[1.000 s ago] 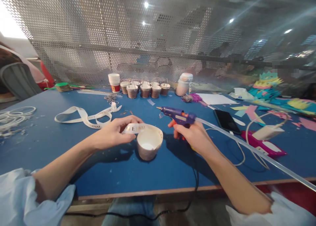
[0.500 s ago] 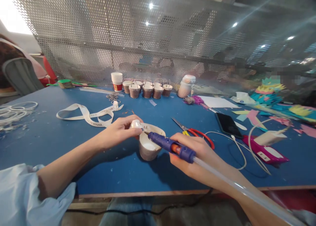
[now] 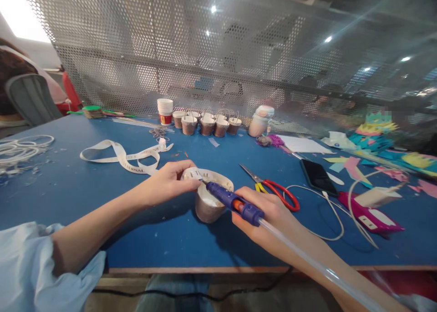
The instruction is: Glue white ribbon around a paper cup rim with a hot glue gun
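Note:
My left hand (image 3: 174, 178) pinches the far left rim of a small brown-coated paper cup (image 3: 209, 210) with a white inside. White ribbon (image 3: 209, 173) with dark printed letters runs along the cup's inner rim, under my left thumb. In my right hand (image 3: 264, 209) is a dark blue glue gun (image 3: 221, 196), its nozzle at the ribbon by the thumb tip. A long clear glue stick (image 3: 307, 253) sticks out of its back end. Left of the cup, a loose loop of printed ribbon (image 3: 131, 159) lies on the blue table (image 3: 153, 248).
Red-handled scissors (image 3: 273, 189) lie right of the cup, near a phone (image 3: 317, 176), white cable and pink power strip (image 3: 370, 214). Several brown cups (image 3: 207, 125), stacked paper cups (image 3: 165, 112) and a jar (image 3: 260, 122) stand at the back. White cord (image 3: 23, 150) lies far left.
My left thumb and fingers have flattened the bunched ribbon against the cup's inner rim, so more lettering shows. The glue gun's nozzle stays near the thumb. The view has shifted slightly.

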Demonstrator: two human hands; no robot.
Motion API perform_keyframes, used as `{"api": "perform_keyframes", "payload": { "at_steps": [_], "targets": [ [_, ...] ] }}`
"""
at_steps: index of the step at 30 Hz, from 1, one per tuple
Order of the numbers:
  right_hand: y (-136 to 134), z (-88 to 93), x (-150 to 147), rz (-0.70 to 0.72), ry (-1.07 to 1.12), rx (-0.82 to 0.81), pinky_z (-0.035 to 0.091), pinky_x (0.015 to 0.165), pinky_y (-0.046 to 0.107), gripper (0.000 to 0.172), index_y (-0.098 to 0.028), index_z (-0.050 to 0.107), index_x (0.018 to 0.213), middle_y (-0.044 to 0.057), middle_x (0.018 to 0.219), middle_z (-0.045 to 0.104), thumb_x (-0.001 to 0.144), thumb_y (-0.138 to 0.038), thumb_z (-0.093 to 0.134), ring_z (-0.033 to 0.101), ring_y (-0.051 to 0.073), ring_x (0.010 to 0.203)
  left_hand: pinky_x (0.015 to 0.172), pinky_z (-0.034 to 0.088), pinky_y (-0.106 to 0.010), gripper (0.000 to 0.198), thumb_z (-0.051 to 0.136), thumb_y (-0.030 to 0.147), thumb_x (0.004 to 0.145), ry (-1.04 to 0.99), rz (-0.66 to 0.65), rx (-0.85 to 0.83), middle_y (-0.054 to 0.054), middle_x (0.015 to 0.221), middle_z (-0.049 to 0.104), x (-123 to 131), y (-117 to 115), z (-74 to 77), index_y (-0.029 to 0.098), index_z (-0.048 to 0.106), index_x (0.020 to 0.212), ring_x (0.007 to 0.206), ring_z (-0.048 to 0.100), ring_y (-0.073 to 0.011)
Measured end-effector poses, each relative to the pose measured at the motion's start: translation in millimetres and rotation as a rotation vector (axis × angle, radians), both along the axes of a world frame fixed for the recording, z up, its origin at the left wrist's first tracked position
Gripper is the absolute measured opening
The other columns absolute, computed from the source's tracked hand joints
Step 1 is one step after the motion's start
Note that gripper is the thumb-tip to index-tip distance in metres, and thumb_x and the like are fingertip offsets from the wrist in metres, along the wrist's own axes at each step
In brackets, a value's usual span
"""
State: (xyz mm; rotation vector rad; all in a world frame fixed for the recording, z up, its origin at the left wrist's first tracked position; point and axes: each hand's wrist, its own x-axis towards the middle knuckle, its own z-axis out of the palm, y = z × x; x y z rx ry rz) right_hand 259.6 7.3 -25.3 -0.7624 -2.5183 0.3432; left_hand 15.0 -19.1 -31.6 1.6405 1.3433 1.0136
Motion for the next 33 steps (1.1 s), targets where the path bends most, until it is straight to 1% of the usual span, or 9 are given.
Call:
{"api": "perform_keyframes", "payload": {
  "at_steps": [3, 6, 9, 12, 15, 19, 23, 28, 33],
  "targets": [
    [-0.2, -3.9, 0.6, -0.012, -0.010, 0.049, 0.039, 0.055, 0.024, 0.005, -0.019, 0.055, 0.083, -0.001, 0.070, 0.061, 0.081, -0.014, 0.057, 0.057, 0.014, 0.060, 0.061, 0.034, -0.024, 0.020, 0.062, 0.034, 0.074, 0.035, 0.008, -0.004, 0.003, 0.072, 0.051, 2.4, -1.6, 2.5, 0.016, 0.057, 0.081, 0.068, 0.044, -0.0122],
    [-1.1, -5.0, 0.0, -0.019, -0.021, 0.053, 0.039, 0.056, 0.024, 0.005, -0.019, 0.056, 0.083, 0.000, 0.070, 0.062, 0.081, -0.015, 0.056, 0.059, 0.016, 0.063, 0.057, 0.033, -0.023, 0.020, 0.062, 0.035, 0.073, 0.047, 0.020, -0.009, 0.005, 0.068, 0.048, 3.9, -2.9, 3.6, 0.016, 0.056, 0.079, 0.064, 0.041, -0.0112],
    [-2.4, -2.6, -2.8, -0.031, -0.014, 0.041, 0.038, 0.054, 0.023, 0.006, -0.020, 0.055, 0.081, -0.001, 0.066, 0.061, 0.079, -0.014, 0.057, 0.058, 0.015, 0.059, 0.058, 0.033, -0.023, 0.019, 0.061, 0.034, 0.075, 0.057, 0.015, -0.005, 0.004, 0.070, 0.048, 2.8, -2.3, 2.6, 0.016, 0.057, 0.081, 0.065, 0.042, -0.0113],
    [-3.1, -0.3, -5.7, -0.010, 0.012, 0.012, 0.037, 0.053, 0.022, 0.008, -0.020, 0.054, 0.078, -0.002, 0.064, 0.060, 0.078, -0.013, 0.057, 0.055, 0.013, 0.055, 0.059, 0.033, -0.023, 0.019, 0.061, 0.034, 0.075, 0.073, 0.016, -0.015, 0.004, 0.071, 0.049, 0.6, -0.8, 0.9, 0.017, 0.057, 0.082, 0.066, 0.042, -0.0119],
    [-2.9, -1.3, -6.4, 0.003, 0.031, 0.044, 0.035, 0.052, 0.022, 0.008, -0.020, 0.054, 0.078, -0.003, 0.064, 0.060, 0.078, -0.012, 0.057, 0.055, 0.012, 0.053, 0.059, 0.032, -0.023, 0.019, 0.061, 0.034, 0.075, 0.083, 0.025, -0.018, 0.004, 0.071, 0.048, 0.1, -0.4, 0.5, 0.016, 0.057, 0.081, 0.066, 0.042, -0.0119],
    [-3.7, -6.2, -4.0, -0.039, 0.015, 0.142, 0.033, 0.051, 0.024, 0.006, -0.019, 0.054, 0.078, -0.001, 0.062, 0.061, 0.077, -0.014, 0.058, 0.057, 0.014, 0.054, 0.059, 0.031, -0.023, 0.018, 0.061, 0.032, 0.073, 0.056, 0.035, -0.033, 0.005, 0.069, 0.048, 2.4, -1.5, 2.5, 0.017, 0.056, 0.080, 0.065, 0.041, -0.0115],
    [-5.5, -9.4, -2.6, -0.098, -0.016, 0.153, 0.030, 0.049, 0.024, 0.005, -0.020, 0.054, 0.078, -0.001, 0.062, 0.062, 0.079, -0.016, 0.057, 0.058, 0.015, 0.053, 0.059, 0.031, -0.023, 0.018, 0.061, 0.030, 0.070, 0.018, 0.041, -0.055, 0.005, 0.068, 0.047, 3.7, -1.6, 4.0, 0.016, 0.056, 0.079, 0.065, 0.041, -0.0116],
    [-5.5, -8.5, -6.1, -0.117, 0.011, 0.137, 0.030, 0.050, 0.024, 0.007, -0.021, 0.052, 0.075, -0.001, 0.060, 0.061, 0.078, -0.016, 0.056, 0.054, 0.014, 0.050, 0.058, 0.028, -0.023, 0.017, 0.061, 0.030, 0.070, 0.023, 0.049, -0.079, 0.005, 0.069, 0.046, 2.0, -1.0, 3.0, 0.017, 0.057, 0.081, 0.064, 0.039, -0.0116],
    [-5.5, -3.6, -9.1, -0.105, 0.086, 0.022, 0.029, 0.048, 0.023, 0.017, -0.022, 0.044, 0.066, -0.006, 0.053, 0.048, 0.079, -0.016, 0.054, 0.042, 0.010, 0.045, 0.059, 0.029, -0.023, 0.016, 0.060, 0.027, 0.070, 0.005, 0.041, -0.067, 0.005, 0.070, 0.048, 0.3, -0.7, 1.3, 0.017, 0.058, 0.082, 0.066, 0.041, -0.0121]
  ]
}}
